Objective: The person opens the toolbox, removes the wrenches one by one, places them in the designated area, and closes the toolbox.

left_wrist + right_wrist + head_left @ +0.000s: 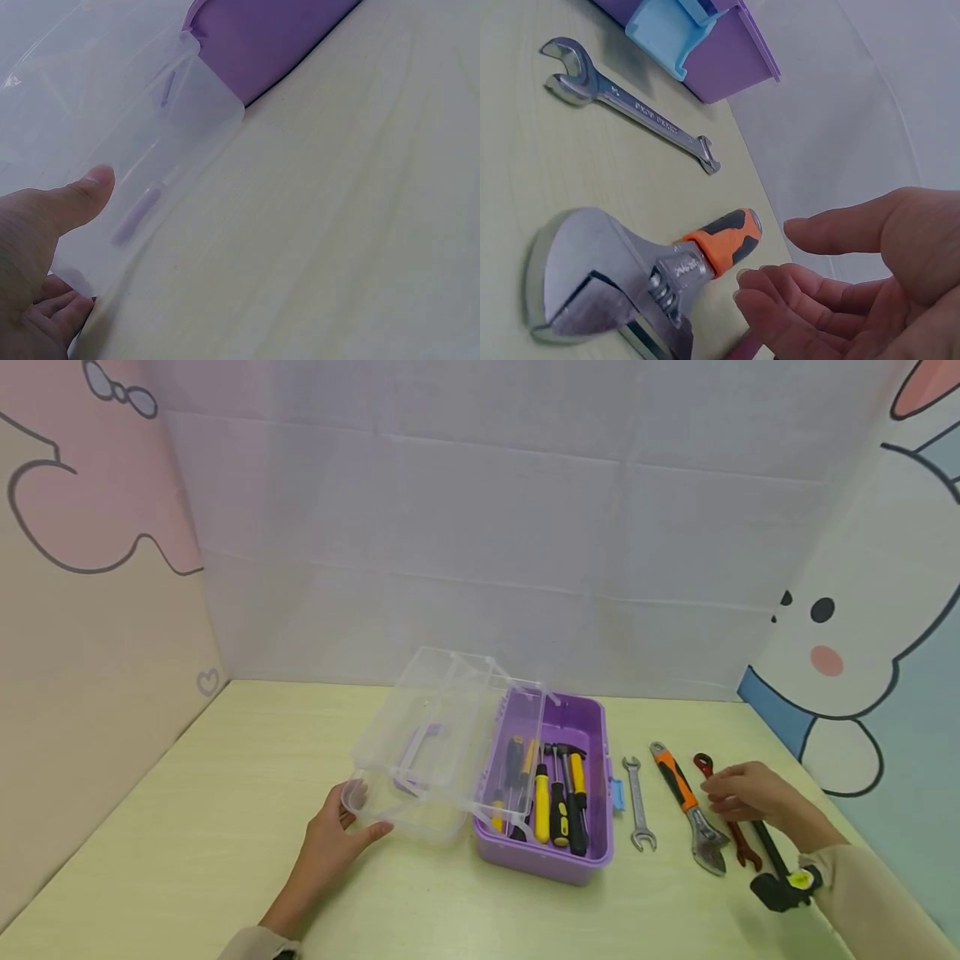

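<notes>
My left hand [330, 839] holds the left edge of the toolbox's clear plastic lid [408, 814], thumb on the near side and fingers behind it. The lid is swung over to the left of the purple toolbox [525, 858]. My right hand [757, 797] is over a dark red wrench [738, 839], thumb and fingertips apart with nothing between them. Just left of this hand lies an adjustable wrench [696, 822] with an orange and black handle. A silver open-end wrench [637, 802] lies closer to the box.
Inside the box are several yellow-and-black screwdrivers [542, 806] and a small claw hammer [573, 750]. A clear tray [517, 710] overhangs its left side. Light blue latch [618, 795] sticks out on the right. Near my right wrist is a black handle [771, 847].
</notes>
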Demonstrator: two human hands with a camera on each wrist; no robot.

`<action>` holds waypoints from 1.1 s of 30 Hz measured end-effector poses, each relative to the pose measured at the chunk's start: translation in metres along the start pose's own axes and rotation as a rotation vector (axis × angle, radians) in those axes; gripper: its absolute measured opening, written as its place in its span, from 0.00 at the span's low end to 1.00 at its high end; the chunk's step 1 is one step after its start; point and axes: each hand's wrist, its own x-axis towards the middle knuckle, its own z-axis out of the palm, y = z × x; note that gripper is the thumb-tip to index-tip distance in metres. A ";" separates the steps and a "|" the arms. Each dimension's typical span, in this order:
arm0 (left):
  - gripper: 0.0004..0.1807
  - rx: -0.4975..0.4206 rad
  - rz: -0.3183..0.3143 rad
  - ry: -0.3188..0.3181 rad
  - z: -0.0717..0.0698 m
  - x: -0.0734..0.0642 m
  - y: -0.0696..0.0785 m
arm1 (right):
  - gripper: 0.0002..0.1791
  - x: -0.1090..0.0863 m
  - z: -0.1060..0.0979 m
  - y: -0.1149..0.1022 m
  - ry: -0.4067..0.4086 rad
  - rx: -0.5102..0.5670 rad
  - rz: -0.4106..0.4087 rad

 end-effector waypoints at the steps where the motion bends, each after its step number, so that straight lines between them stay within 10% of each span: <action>1: 0.46 0.000 -0.003 0.001 0.000 0.000 0.001 | 0.24 0.001 0.002 0.000 -0.011 0.015 -0.016; 33: 0.47 0.001 0.000 -0.001 -0.001 -0.002 0.002 | 0.27 0.017 0.064 -0.009 -0.157 0.415 -0.155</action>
